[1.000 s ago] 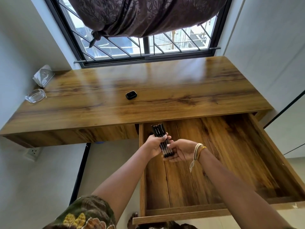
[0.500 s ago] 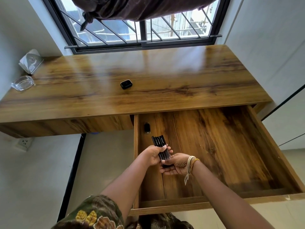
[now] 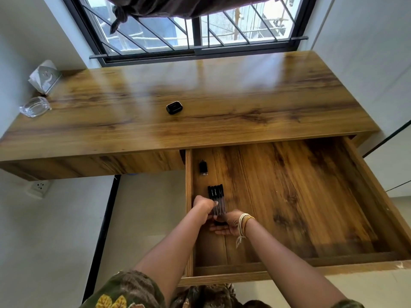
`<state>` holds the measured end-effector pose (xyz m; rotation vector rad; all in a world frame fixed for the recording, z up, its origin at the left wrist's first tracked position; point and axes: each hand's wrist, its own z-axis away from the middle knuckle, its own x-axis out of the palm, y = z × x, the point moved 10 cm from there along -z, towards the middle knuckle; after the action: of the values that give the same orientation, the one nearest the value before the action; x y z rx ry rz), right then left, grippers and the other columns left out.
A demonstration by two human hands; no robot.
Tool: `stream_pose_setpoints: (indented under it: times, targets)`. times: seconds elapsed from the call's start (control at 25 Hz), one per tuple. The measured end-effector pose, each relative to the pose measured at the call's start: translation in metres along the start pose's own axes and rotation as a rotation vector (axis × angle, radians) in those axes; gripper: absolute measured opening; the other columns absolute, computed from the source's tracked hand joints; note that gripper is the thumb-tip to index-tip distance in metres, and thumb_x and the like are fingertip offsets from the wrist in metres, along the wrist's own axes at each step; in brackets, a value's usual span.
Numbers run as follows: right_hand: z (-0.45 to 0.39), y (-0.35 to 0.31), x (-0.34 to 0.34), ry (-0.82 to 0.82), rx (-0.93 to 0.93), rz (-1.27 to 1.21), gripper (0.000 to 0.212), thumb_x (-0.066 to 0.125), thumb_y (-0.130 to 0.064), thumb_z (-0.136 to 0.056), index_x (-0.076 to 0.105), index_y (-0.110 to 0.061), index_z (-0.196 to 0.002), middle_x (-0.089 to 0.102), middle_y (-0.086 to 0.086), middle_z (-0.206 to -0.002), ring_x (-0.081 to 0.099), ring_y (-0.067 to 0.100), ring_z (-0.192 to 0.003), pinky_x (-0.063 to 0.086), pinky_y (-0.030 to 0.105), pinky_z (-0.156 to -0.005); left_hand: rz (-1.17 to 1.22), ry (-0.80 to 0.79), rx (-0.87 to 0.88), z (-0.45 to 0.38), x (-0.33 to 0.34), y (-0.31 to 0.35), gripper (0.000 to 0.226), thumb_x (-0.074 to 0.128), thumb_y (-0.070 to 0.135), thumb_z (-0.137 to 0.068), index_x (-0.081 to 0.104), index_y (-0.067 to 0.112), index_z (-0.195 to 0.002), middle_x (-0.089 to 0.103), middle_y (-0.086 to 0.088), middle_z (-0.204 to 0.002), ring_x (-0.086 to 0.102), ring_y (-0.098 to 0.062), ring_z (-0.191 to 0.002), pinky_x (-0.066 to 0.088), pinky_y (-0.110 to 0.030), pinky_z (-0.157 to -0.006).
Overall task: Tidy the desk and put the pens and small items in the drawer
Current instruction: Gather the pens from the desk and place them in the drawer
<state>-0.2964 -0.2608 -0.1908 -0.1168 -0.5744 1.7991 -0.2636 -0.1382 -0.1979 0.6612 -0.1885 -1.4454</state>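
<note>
A bundle of black pens lies low in the open wooden drawer, near its left wall. My left hand grips the pens from the left side. Cupped under their near ends is my right hand, which wears thread bracelets. A small black item rests in the drawer's far left corner. On the wooden desk a black earbud case sits near the middle.
A clear glass dish and a white tissue holder stand at the desk's far left. A barred window runs behind the desk. A wall socket is below the desk at the left. The drawer's right part holds nothing.
Both hands have lowered the pen bundle toward the drawer floor near the left wall. The view has tilted down, and the small black item in the drawer came into sight.
</note>
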Motion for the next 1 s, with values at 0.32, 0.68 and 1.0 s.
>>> stream_pose_setpoints:
  times: [0.32, 0.68, 1.0]
  targets:
    - [0.008, -0.002, -0.013, 0.123, 0.130, 0.482, 0.020, 0.055, -0.019, -0.095, 0.057, -0.001, -0.086, 0.065, 0.016, -0.075, 0.067, 0.024, -0.065, 0.057, 0.033, -0.059, -0.045, -0.076, 0.019, 0.009, 0.009, 0.003, 0.021, 0.046, 0.005, -0.098, 0.056, 0.000, -0.116, 0.063, -0.011, -0.109, 0.063, -0.025, -0.102, 0.056, -0.037, -0.082]
    - [0.017, -0.047, -0.045, 0.544, -0.127, 0.817, 0.018, 0.059, -0.022, -0.089, 0.063, -0.008, -0.100, 0.067, 0.013, -0.101, 0.062, 0.027, -0.081, 0.051, 0.030, -0.070, -0.241, 0.028, 0.093, 0.009, 0.000, 0.010, 0.031, 0.054, 0.009, -0.094, 0.047, 0.006, -0.124, 0.057, -0.013, -0.115, 0.060, -0.025, -0.101, 0.055, -0.039, -0.090]
    - [0.023, -0.065, -0.046, 0.673, -0.306, 0.819, 0.022, 0.060, -0.016, -0.089, 0.062, -0.009, -0.110, 0.067, 0.010, -0.106, 0.064, 0.027, -0.094, 0.046, 0.029, -0.067, -0.312, 0.021, 0.120, 0.016, -0.005, 0.016, 0.035, 0.052, 0.009, -0.096, 0.042, 0.005, -0.129, 0.052, -0.016, -0.128, 0.057, -0.029, -0.112, 0.053, -0.040, -0.095]
